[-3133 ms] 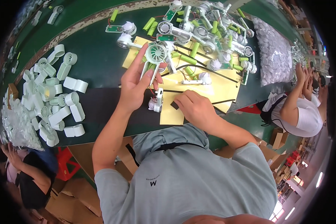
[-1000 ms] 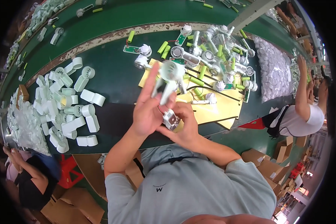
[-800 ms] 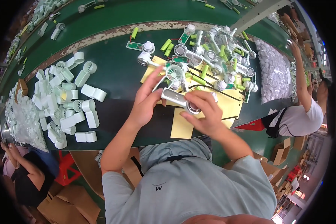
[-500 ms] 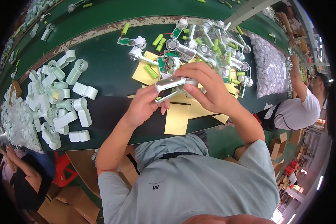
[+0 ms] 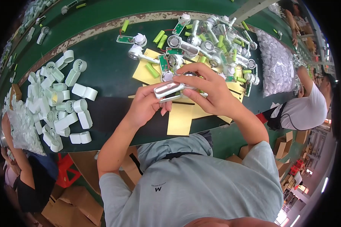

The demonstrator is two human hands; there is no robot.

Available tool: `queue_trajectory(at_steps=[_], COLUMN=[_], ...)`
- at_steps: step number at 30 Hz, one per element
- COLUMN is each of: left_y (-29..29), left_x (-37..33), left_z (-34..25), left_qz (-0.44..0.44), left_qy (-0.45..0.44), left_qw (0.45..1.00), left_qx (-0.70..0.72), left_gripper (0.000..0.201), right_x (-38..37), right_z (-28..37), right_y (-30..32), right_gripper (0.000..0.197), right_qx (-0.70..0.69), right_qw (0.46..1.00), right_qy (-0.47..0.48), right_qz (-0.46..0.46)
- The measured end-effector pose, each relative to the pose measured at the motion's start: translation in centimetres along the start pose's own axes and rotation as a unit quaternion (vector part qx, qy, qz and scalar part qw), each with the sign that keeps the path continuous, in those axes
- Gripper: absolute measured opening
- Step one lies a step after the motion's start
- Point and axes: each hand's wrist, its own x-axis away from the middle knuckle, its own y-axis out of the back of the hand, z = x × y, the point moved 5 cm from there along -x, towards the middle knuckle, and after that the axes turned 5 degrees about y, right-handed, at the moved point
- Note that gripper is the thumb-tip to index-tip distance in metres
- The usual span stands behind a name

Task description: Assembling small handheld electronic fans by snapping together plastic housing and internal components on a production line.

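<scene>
Between my two hands is a small white handheld fan point(image 5: 168, 88) with a glossy grey-brown panel on its handle. My left hand point(image 5: 141, 106) grips the handle end from the left, its fingers curled underneath. At the other end my right hand point(image 5: 210, 90) is closed around the fan's head, thumb below and fingers over the top, hiding most of it. A pale shell edge point(image 5: 171, 98) shows just beneath the handle; I cannot tell whether it is joined to it. Beyond my hands lies a heap of half-built fans point(image 5: 189, 47) with green circuit boards and light-green battery cells point(image 5: 152, 70).
Pale green fan housings point(image 5: 66, 120) are piled on the left of the dark green table point(image 5: 106, 56). Yellow cards point(image 5: 179, 121) lie under and near my hands. A clear bag of white parts point(image 5: 274, 64) stands at right, another bag point(image 5: 24, 128) at far left. Co-workers sit on both sides.
The fan has turned in my hands so its handle panel faces me more. My right fingers have shifted slightly along it. At far left, a co-worker's arm has reached up beside the bag.
</scene>
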Motion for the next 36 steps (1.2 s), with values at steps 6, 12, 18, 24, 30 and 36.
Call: queue_trajectory(at_steps=[6,12,18,24,30,36], left_y=[-0.2,-1.1,-2.0,-2.1,-2.2,-1.6], left_x=[0.2,0.8,0.6,0.8,0.9,0.7], left_z=[-0.1,-0.6,-1.5,-1.0,-1.3,-1.5], left_qz=[0.036,-0.006,-0.025,-0.043,-0.039,-0.043], left_qy=[-0.003,-0.048,-0.083,-0.106,-0.120,-0.135], left_qw=[0.999,0.988,0.988,0.975,0.965,0.968], left_qx=[0.029,-0.149,-0.132,-0.188,-0.231,-0.208], left_gripper=[0.042,0.040,0.042,0.044,0.045,0.044], right_x=[0.2,0.5,1.4,1.4,1.2,0.6], right_z=[-0.2,-0.4,-0.7,-0.6,-0.5,0.2], right_y=[-0.3,-0.4,-0.8,-1.0,-1.1,-1.5], right_gripper=[0.036,0.039,0.040,0.037,0.038,0.041], right_qx=[0.006,0.001,-0.049,-0.039,-0.027,0.070], right_qw=[1.000,1.000,0.999,0.998,0.999,0.996], right_qy=[0.003,-0.006,0.000,0.023,0.029,0.046], right_qz=[-0.006,0.011,0.004,-0.035,-0.030,-0.016])
